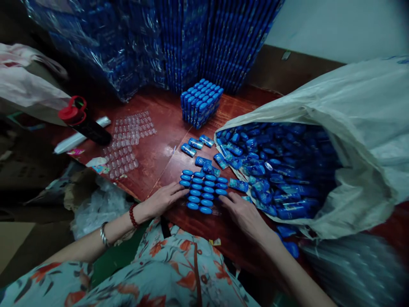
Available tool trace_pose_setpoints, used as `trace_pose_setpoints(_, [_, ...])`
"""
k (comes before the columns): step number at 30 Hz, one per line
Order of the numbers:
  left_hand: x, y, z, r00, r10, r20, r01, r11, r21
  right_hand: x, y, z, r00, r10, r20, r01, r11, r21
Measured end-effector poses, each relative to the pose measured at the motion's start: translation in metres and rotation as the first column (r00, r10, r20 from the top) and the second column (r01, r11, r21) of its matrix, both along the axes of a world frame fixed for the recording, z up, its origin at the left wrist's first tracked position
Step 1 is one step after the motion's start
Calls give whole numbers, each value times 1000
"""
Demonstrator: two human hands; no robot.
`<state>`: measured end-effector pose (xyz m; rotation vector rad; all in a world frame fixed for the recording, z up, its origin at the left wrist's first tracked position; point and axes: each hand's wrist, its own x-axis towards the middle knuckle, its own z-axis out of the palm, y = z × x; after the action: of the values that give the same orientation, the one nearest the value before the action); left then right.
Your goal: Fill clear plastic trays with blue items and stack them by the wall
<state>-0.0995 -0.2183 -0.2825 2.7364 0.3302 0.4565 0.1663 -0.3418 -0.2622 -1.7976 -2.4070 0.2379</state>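
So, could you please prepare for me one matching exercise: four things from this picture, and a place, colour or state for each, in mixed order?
Things:
1. Left hand
2. Bottle
3. Sack
4. Clear sheets

Descriptions:
A. Whitish, its open mouth showing blue packs
B. Flat on the table
C. At the left side of the near blue block
D. Dark, with a red lid

Pairs: 1-C, 2-D, 3-A, 4-B
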Motion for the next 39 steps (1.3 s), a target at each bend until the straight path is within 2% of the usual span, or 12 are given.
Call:
trace_pose_setpoints(4, [-9,-4,-12,994,86,71,-84,996,-44,9,-7,-16,945,-138,-297,164,984,64])
trace_pose_setpoints(6, [-15,-6,-14,993,83,89,-85,996,22,10,-10,-22,916,-136,-378,180,980,82])
trace_pose_setpoints(9, [-21,-7,-15,990,57,128,-71,992,108,9,-13,-29,915,-83,-395,146,980,134])
trace_pose_setpoints(12, [-22,-7,-18,985,106,136,-115,991,62,9,-15,-34,922,-54,-383,131,975,180])
trace_pose_setpoints(16, [-17,-8,-21,986,160,51,-161,987,17,8,-17,-34,938,-59,-343,143,964,225])
trace_pose_setpoints(24, [5,2,13,988,-18,-154,32,996,86,5,-1,-5,996,84,-25,-79,985,156])
trace_pose_setpoints(27, [8,5,13,985,-23,-169,41,993,107,-6,6,-1,988,134,73,-141,986,93])
trace_pose_setpoints(29, [5,4,8,993,8,-115,9,989,149,-16,9,-3,982,141,122,-149,987,61])
trace_pose_setpoints(32, [-1,5,1,998,69,4,-69,974,214,-30,7,-5,981,74,178,-83,996,38])
trace_pose_setpoints(34, [-1,14,0,989,125,77,-137,974,179,-35,5,-1,982,10,189,-16,999,31])
trace_pose_setpoints(37, [14,45,0,938,312,153,-318,948,14,-30,11,14,979,-98,181,86,994,70])
trace_pose_setpoints(39, [33,73,-4,904,414,105,-413,910,-29,-22,30,23,968,-196,159,184,979,89])
